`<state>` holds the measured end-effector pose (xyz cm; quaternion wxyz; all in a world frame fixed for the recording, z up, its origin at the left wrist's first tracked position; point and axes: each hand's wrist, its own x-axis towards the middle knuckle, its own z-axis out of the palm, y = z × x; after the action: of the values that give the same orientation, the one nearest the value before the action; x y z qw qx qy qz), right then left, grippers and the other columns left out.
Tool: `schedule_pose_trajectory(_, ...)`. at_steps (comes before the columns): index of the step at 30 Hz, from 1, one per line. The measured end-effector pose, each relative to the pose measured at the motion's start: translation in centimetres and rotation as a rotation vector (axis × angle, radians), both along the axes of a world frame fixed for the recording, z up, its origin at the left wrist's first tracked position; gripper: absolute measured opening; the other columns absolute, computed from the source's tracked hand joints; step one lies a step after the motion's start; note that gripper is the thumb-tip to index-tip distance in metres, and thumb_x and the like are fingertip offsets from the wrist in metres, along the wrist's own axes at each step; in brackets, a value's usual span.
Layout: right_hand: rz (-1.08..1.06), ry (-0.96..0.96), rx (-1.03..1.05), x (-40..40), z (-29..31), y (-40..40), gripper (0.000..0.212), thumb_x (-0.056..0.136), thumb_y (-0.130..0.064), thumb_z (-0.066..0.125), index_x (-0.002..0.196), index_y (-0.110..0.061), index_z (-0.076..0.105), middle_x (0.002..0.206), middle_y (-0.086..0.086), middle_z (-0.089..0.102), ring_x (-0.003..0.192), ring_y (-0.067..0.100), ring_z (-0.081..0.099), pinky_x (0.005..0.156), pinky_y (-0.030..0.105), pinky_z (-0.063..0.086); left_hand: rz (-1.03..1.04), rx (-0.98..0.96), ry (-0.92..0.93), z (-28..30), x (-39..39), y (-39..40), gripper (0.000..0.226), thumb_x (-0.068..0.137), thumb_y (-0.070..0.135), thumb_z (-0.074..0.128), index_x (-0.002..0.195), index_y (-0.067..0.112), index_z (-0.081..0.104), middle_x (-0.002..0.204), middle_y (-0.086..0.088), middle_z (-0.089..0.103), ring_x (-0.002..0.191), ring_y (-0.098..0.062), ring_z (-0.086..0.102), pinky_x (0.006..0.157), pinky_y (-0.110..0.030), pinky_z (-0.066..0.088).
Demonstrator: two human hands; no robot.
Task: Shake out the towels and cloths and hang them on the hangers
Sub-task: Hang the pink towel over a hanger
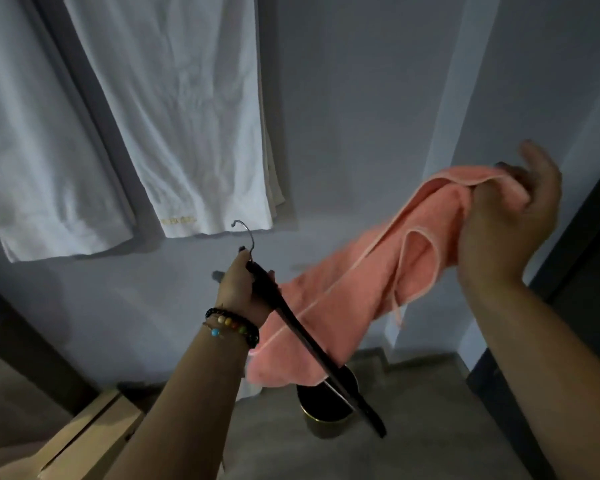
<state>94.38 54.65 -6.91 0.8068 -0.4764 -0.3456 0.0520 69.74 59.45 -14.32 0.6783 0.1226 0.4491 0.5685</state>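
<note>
- Your left hand (238,289) has its fingers closed around the dark hanger (302,336) just below the hook; keep that grip firm and the bar level.
- The pink towel (357,289) drapes across the bar, beyond your left fingers.
- Your right hand (510,220) pinches the towel's upper edge, outer fingers loose; draw it through until both sides hang evenly.

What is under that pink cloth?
Below the pink cloth the dark hanger crosses in front; a dark round container stands on the floor, its rim partly covered.
</note>
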Motion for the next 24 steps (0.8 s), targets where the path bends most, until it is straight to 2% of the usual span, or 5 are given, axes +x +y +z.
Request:
schedule_pose_trajectory(5,-0.173,-0.260,-0.018,0.7,2.8,3.3,0.025,0.074,-0.011,0.047,0.088,-0.013,0.068,0.111,0.020,0.060,0.089,-0.009,0.056,0.082,0.007,0.041,-0.051,0.148,-0.014,2.9,-1.2,3.7,0.019,0.094,0.026,0.052,0.079,0.015,0.046,0.081,-0.003,0.042,0.093,-0.024,0.057,0.093,-0.040,0.043)
schedule_pose_trajectory(8,0.131,-0.587,-0.396,-1.1,2.7,4.9,0.036,0.067,-0.038,0.056,0.074,-0.006,0.070,0.088,0.014,0.068,0.086,0.022,0.064,0.080,0.029,0.049,-0.075,0.245,-0.058,5.2,-0.5,5.5,0.015,0.096,0.023,0.050,0.083,0.015,0.048,0.087,-0.003,0.043,0.098,-0.024,0.056,0.102,-0.046,0.039)
schedule_pose_trajectory(12,0.363,-1.135,-0.837,-4.4,0.5,7.0,0.067,0.053,-0.081,0.055,0.074,-0.020,0.071,0.085,-0.006,0.059,0.082,0.014,0.060,0.076,0.034,0.051,-0.121,0.380,-0.099,8.5,2.2,8.8,0.018,0.100,0.022,0.045,0.086,0.012,0.049,0.079,-0.004,0.045,0.078,-0.019,0.052,0.097,-0.043,0.042)
schedule_pose_trajectory(19,0.354,-1.207,-0.675,-0.9,3.6,14.9,0.029,0.074,-0.041,0.071,0.077,-0.013,0.067,0.089,-0.006,0.055,0.079,0.012,0.057,0.073,0.035,0.051,-0.238,0.605,-0.029,15.0,6.8,16.1,0.011,0.092,0.006,0.045,0.084,0.004,0.052,0.076,-0.013,0.050,0.069,-0.023,0.055,0.061,-0.029,0.053)
schedule_pose_trajectory(24,0.240,-1.224,-0.514,4.4,10.9,23.4,0.026,0.063,-0.043,0.068,0.067,-0.018,0.065,0.081,-0.011,0.053,0.071,0.010,0.055,0.067,0.033,0.050,-0.088,0.785,0.682,19.5,9.2,22.4,0.040,0.082,0.010,0.068,0.120,0.013,0.054,0.103,0.000,0.067,0.090,-0.014,0.065,0.076,-0.028,0.051)
